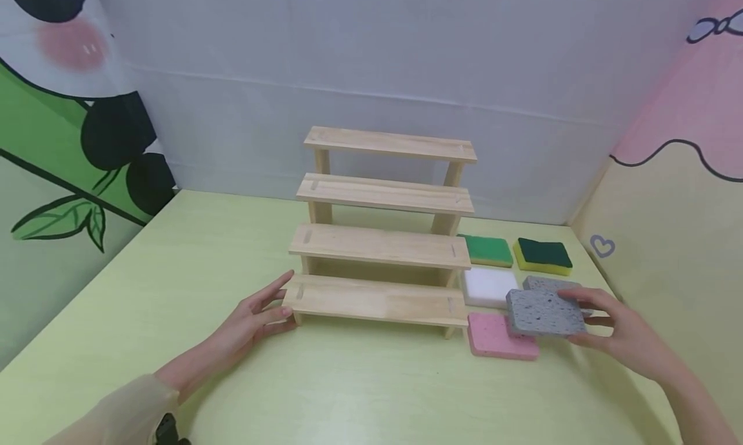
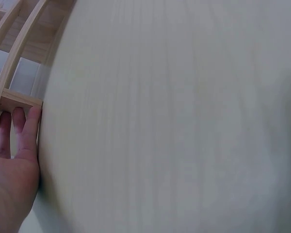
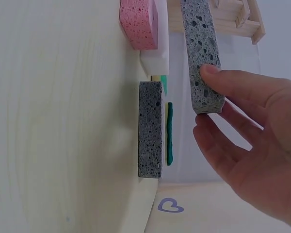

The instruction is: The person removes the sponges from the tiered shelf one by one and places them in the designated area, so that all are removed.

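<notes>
In the head view my right hand (image 1: 624, 332) pinches the near end of a grey speckled sponge (image 1: 545, 313). The right wrist view has this sponge (image 3: 202, 53) raised off the table, thumb on one face and fingers around its end. A second grey sponge (image 1: 548, 283) lies on the table behind it, partly covered. My left hand (image 1: 246, 326) touches the left end of the lowest step of a four-step wooden display stand (image 1: 377, 300). In the left wrist view, fairly straight fingers (image 2: 26, 133) rest against the stand's wooden support (image 2: 20, 98).
Right of the stand lie a pink sponge (image 1: 499, 345), a white sponge (image 1: 487, 287), a green-topped sponge (image 1: 490, 250) and a yellow sponge with dark green top (image 1: 542, 257). A grey-white cloth wall (image 1: 377, 58) rises behind; a printed panel (image 1: 679, 219) borders the right.
</notes>
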Tool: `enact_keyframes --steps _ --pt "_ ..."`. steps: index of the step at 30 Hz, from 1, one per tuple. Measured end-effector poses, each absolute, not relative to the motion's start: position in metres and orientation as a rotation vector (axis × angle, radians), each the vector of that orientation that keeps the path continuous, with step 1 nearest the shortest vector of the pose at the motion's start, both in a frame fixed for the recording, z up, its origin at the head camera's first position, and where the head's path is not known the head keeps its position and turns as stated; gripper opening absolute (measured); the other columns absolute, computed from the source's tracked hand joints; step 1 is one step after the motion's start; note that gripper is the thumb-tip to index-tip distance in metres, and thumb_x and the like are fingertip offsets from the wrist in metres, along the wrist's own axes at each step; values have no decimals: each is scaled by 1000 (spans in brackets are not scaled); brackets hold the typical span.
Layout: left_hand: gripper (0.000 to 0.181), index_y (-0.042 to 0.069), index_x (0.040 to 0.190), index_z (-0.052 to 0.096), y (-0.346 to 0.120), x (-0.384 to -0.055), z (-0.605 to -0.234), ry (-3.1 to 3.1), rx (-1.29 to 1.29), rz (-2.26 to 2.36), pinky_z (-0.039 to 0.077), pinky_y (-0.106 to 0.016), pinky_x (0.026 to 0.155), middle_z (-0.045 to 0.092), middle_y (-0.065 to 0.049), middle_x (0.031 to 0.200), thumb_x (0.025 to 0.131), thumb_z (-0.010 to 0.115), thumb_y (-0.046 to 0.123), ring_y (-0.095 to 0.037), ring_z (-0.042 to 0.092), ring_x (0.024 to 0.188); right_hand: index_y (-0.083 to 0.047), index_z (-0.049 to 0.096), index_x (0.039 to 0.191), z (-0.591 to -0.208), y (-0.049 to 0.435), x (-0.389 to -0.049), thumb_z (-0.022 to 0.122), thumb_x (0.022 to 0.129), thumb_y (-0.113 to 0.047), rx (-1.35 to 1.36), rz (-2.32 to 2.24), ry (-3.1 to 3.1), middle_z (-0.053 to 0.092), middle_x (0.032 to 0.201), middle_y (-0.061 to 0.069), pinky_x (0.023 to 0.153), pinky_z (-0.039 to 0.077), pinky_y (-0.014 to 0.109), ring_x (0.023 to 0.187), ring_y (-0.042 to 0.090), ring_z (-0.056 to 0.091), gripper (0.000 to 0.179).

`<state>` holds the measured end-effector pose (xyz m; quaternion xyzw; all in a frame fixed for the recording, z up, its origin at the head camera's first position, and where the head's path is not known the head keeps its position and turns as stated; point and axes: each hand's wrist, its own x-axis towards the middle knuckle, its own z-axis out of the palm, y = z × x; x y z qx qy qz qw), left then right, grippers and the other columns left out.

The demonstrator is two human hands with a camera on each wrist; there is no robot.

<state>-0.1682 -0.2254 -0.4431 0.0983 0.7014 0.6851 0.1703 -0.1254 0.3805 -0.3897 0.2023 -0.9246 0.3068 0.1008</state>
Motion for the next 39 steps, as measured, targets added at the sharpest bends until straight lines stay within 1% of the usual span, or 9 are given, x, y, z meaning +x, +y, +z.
enact_keyframes --steps 2,4,7,9,15,19,26,32,39 --pt "71 26 159 19 -226 -168 -442 1999 275 1942 56 -32 99 35 -14 140 100 57 16 -8 61 115 -7 57 133 -390 384 -125 85 69 1 593 907 -2734 47 129 -25 79 51 5 100 -16 51 71" --pt "71 25 159 19 -225 -168 -442 2003 271 1940 56 -32 99 35 -14 140 100 57 17 -8 61 115 -5 57 133 -390 388 -125 85 69 2 586 918 -2740 44 127 -31 78 51 4 99 -16 52 70" --pt "72 25 159 19 -225 -167 -441 2004 267 1940 56 -32 99 34 -15 141 100 58 17 -8 61 115 -5 56 134 -391 394 -125 84 70 2 581 925 -2749 43 128 -34 78 50 2 100 -18 51 71" --pt "72 25 159 19 -225 -166 -441 2004 265 1940 56 -32 99 34 -15 141 100 58 17 -8 61 115 -7 56 135 -392 399 -124 84 71 0 564 931 -2759 43 129 -34 79 49 2 101 -20 50 71" --pt "72 26 159 19 -224 -166 -440 2007 259 1937 56 -32 100 34 -15 141 100 58 17 -8 60 115 -16 55 139 -398 412 -123 82 73 3 556 999 -2773 47 132 -27 78 50 2 104 -20 51 74" --pt "71 26 159 19 -224 -167 -440 2010 256 1934 56 -32 100 34 -16 142 100 58 18 -9 60 116 -19 54 140 -401 420 -123 80 74 4 538 1045 -2798 46 132 -29 77 49 2 103 -20 51 75" --pt "71 26 159 19 -224 -167 -440 2018 255 1925 56 -31 100 34 -16 142 100 58 19 -9 60 116 -11 55 138 -407 431 -122 79 74 7 505 1077 -2830 40 126 -41 74 50 4 101 -20 51 71" --pt "71 26 159 19 -224 -168 -441 2017 261 1923 56 -32 100 34 -17 143 100 58 19 -10 60 118 -21 56 138 -411 437 -119 79 76 2 416 1094 -2909 41 125 -38 73 52 6 100 -21 51 70" --pt "71 27 159 19 -225 -167 -442 2021 262 1920 56 -31 100 34 -17 143 100 57 19 -10 59 118 -11 55 138 -413 440 -117 77 79 -1 357 1085 -3010 31 118 -47 73 53 10 97 -20 50 64"
